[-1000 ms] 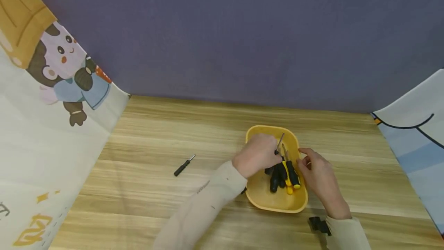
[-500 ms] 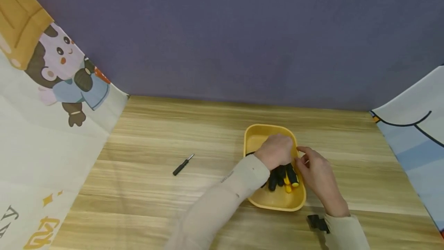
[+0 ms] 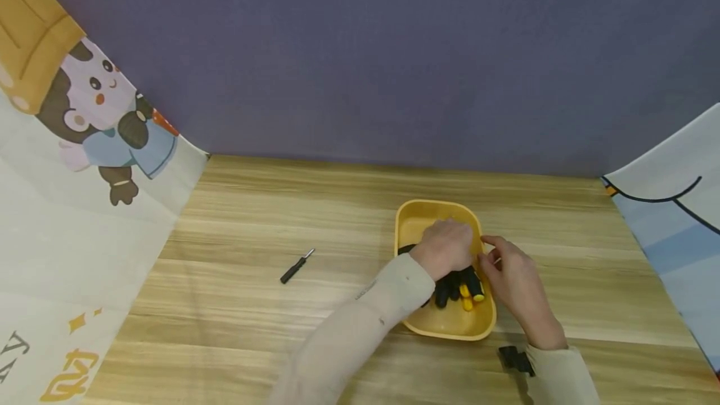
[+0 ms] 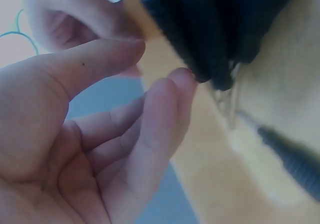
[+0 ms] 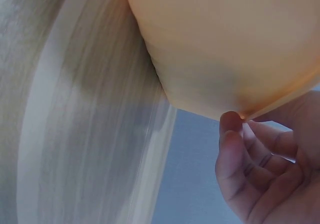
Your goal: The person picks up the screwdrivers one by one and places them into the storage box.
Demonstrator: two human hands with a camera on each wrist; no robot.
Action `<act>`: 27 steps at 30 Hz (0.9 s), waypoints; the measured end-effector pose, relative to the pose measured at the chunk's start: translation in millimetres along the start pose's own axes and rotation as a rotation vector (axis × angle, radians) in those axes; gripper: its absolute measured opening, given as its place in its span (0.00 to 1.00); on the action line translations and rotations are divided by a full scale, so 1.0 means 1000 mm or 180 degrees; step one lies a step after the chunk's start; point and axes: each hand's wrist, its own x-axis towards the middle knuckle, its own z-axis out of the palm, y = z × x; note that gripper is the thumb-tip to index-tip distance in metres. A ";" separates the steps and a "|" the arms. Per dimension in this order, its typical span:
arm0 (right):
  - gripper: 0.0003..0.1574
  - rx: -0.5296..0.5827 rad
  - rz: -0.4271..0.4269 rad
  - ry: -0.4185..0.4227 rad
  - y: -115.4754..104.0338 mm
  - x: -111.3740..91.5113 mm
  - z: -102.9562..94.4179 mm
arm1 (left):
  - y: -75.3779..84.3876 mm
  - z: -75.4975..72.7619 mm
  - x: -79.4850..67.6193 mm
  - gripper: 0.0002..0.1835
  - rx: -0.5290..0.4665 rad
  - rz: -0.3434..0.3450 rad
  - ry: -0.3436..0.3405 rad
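My left hand (image 3: 447, 245) is inside a yellow plastic basket (image 3: 439, 334), above several screwdrivers with black and yellow handles (image 3: 475, 285). In the left wrist view, a gap shows between its thumb and fingers, and nothing is held there. The fingertips (image 4: 182, 78) are close to black handles (image 4: 207, 38); whether they touch, I cannot tell. Another black-handled screwdriver (image 4: 292, 159) lies on the basket floor. From the right side, my right hand (image 3: 514, 274) pinches the basket's rim between thumb and fingers, as the right wrist view shows. The left hand hides most screwdriver shafts in the head view.
A small black screwdriver (image 3: 295, 267) lies alone on the wooden table (image 3: 236, 224), left of the basket. Near the right sleeve is a black object (image 3: 514, 360), partly covered. A dark blue-grey panel (image 3: 360, 67) rises behind the table, and printed sheets (image 3: 112, 142) flank it.
My left hand has shifted right within the basket, covering metal shafts visible a second ago. It has barely moved over the last half second. My right hand keeps its hold on the rim.
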 end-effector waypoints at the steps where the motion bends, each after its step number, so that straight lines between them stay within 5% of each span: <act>1: 0.20 -0.0002 0.0010 -0.0004 0.000 0.000 0.000 | -0.001 -0.002 -0.004 0.16 0.0019 0.0030 0.0035; 7: 0.21 0.0011 0.0084 -0.0084 0.000 0.000 0.003 | -0.022 -0.017 -0.036 0.19 -0.0119 0.0229 0.0400; 14: 0.22 0.0005 0.0107 -0.0113 0.002 0.000 0.004 | -0.063 -0.026 -0.077 0.19 -0.0137 0.0165 0.0729; 27: 0.21 -0.0022 0.0059 -0.0050 0.000 -0.002 0.005 | -0.151 0.007 -0.149 0.18 -0.0329 -0.0380 0.1064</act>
